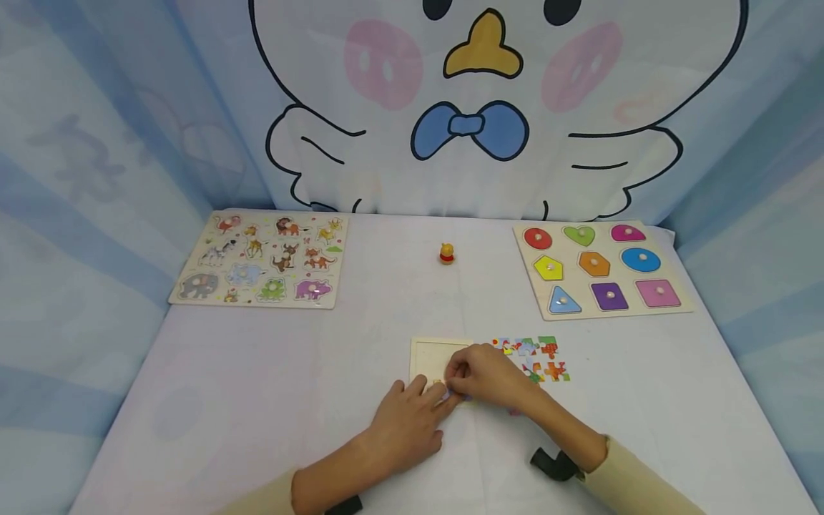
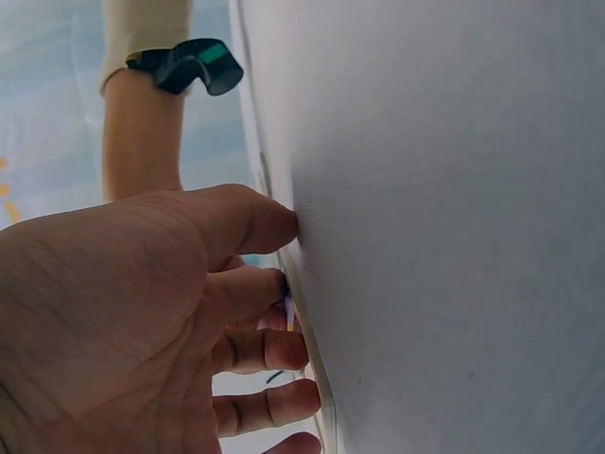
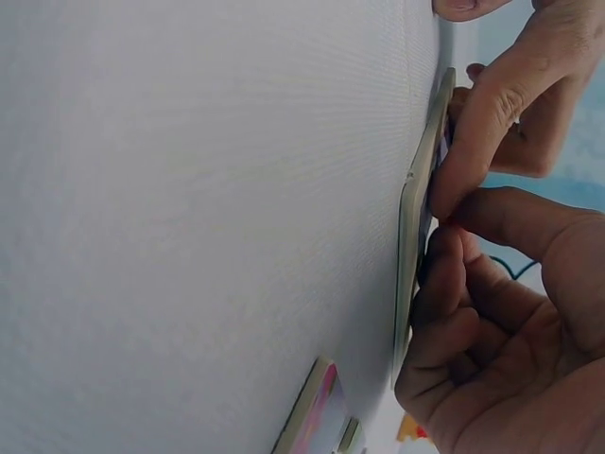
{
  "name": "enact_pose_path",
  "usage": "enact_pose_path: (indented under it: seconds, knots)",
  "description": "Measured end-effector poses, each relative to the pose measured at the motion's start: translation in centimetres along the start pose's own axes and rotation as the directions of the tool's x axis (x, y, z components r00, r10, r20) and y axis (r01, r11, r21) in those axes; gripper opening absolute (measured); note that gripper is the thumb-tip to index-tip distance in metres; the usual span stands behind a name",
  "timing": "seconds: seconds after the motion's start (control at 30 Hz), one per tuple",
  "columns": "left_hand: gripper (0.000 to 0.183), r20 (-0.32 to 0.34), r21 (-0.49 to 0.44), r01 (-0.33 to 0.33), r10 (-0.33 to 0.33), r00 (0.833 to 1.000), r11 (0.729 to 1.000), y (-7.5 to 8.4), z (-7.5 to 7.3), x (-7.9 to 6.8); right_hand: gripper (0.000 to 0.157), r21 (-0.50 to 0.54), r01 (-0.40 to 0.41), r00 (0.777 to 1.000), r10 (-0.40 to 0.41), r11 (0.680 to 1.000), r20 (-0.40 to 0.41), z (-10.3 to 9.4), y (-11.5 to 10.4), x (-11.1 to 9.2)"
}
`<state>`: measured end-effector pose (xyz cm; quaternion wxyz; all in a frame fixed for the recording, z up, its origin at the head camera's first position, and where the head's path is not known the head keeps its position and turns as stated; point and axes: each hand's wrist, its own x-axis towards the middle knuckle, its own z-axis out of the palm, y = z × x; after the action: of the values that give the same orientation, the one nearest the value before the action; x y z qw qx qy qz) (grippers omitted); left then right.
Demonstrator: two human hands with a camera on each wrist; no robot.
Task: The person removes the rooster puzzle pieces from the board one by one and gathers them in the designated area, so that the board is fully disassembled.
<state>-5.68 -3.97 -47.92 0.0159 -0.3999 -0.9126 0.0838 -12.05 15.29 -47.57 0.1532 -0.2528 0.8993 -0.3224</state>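
Observation:
A small wooden puzzle tray (image 1: pixel 428 350) lies in front of me, its lower part covered by both hands. My left hand (image 1: pixel 405 425) rests on the tray's near left with fingers extended; in the left wrist view the fingertips lie along the tray edge (image 2: pixel 323 378). Over the tray's right side, my right hand (image 1: pixel 492 375) pinches a puzzle piece between thumb and curled fingers, the piece almost wholly hidden by the fingertips. Bits of colored pieces show in the tray under the fingers. Loose jigsaw pieces (image 1: pixel 548 348) lie right of the tray, partly behind the right hand.
An animal peg board (image 1: pixel 215 279) lies at the back left, a shape peg board (image 1: pixel 579 281) at the back right. Between them stands a small red and yellow toy figure (image 1: pixel 447 254). A printed curtain (image 1: pixel 386 164) hangs behind the white table (image 1: pixel 257 400).

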Motion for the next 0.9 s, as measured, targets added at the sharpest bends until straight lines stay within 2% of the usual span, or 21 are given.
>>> enact_pose_path:
  seconds: [0.23, 0.43, 0.53, 0.7, 0.9]
  knots:
    - [0.061, -0.053, 0.023, 0.035, -0.034, 0.998, 0.999, 0.8, 0.1, -0.2, 0.012, 0.018, -0.029, 1.000, 0.029, 0.999, 0.006, 0.0, 0.1, -0.1]
    - [0.058, -0.077, 0.033, 0.064, -0.062, 0.995, 0.997, 1.4, 0.4, -0.4, 0.011, 0.018, -0.024, 1.000, 0.024, 1.000, 0.012, -0.1, 0.0, -0.1]
    - [0.060, -0.043, 0.005, 0.065, -0.065, 0.997, 0.998, 1.7, 0.2, -0.3, 0.011, 0.025, -0.024, 0.999, 0.024, 0.999, 0.023, -0.1, 0.1, -0.1]
    - [0.059, 0.031, -0.098, 0.057, -0.054, 0.998, 0.994, 2.2, -0.1, 0.1, 0.010, 0.063, -0.037, 0.999, 0.035, 0.997, 0.042, -0.2, 0.4, 0.0]
    - [0.056, 0.041, -0.141, 0.060, -0.055, 0.998, 0.988, 2.0, -0.1, 0.5, 0.010, 0.132, -0.044, 0.996, 0.034, 0.990, 0.077, -0.6, 0.8, 0.1]
